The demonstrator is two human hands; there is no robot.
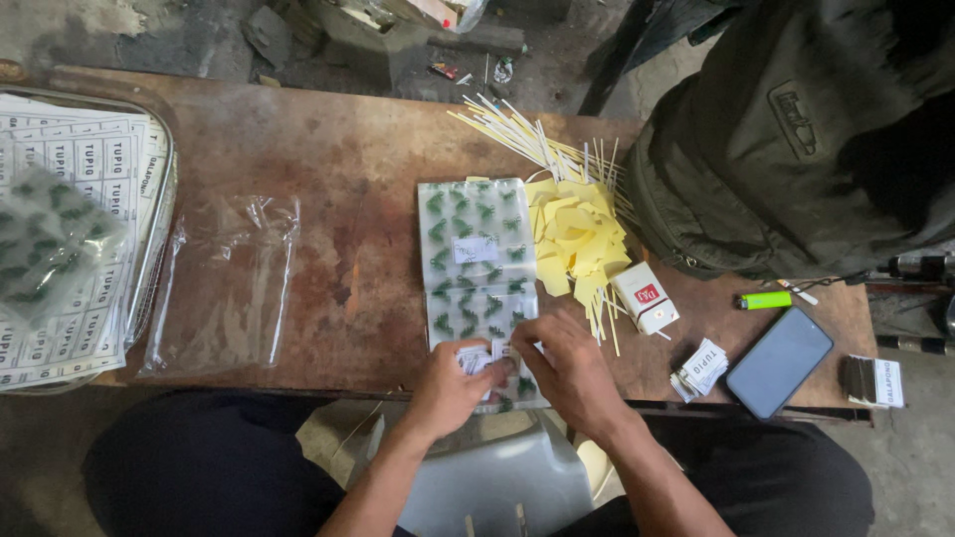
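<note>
Left hand (450,383): closed on a small white label (476,360).
Right hand (567,366): pinched on the same label.
Printed plastic packet (477,261): laid lengthwise just beyond both hands on the wooden table (338,179).

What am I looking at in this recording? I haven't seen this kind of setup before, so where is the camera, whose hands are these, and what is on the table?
There is no machine here. One camera worn on a person's head looks down at their own bare hands over a brown wooden table. The left hand and right hand meet at the near end of a clear packet with green printed shapes, pinching a small white label there. Beside it lie yellow paper scraps, thin pale strips, a small white box, a green lighter, a dark phone and a little stack of labels. To the left are empty clear bags and a tray of printed label sheets. A dark backpack sits at the far right.
</note>
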